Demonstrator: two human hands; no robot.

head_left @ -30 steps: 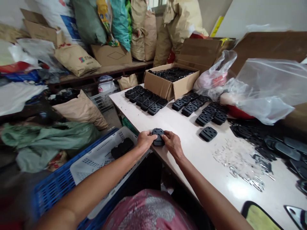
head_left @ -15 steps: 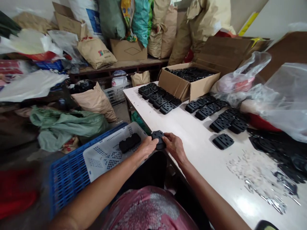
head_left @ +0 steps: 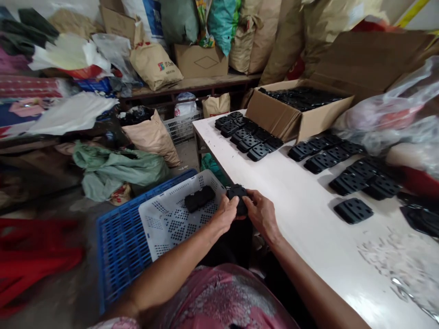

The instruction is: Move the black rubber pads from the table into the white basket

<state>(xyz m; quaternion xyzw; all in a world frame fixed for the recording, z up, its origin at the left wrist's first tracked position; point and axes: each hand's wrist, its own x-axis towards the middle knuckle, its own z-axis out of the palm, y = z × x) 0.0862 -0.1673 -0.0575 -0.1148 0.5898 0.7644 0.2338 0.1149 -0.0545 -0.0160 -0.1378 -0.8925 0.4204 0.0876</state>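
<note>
Black moulded pad (head_left: 238,198) is what I have pinched between both hands, right at the near edge of the tabletop (head_left: 308,228); from this head view I can't tell if it is lifted clear or just resting on that edge. My left hand (head_left: 222,215) and right hand (head_left: 261,214) close in from either side, the fingers (head_left: 252,197) curled narrowly around the pad and holding it by its edges.

The grip worries me most. The hold looks shallow, and the pad's smooth black surface offers little to bite on, so a loosened finger or a twist of the wrists could let it slip. It would then fall toward the gap by the white plastic crate (head_left: 174,189), which sits nested in a blue plastic crate (head_left: 116,256) on the floor, and might bounce onto the second pad (head_left: 199,198) lying inside or drop to the floor.

My right forearm (head_left: 302,278) runs close along the table edge, and a careless sideways swing could catch it there. Farther out, the rows of black pads (head_left: 248,144) stand close together, so a knock could scatter them. The silvery trimmings (head_left: 404,260) on the right could get mixed in among any pad set down there. This wide lens also bends distances, so I would judge gaps cautiously.
</note>
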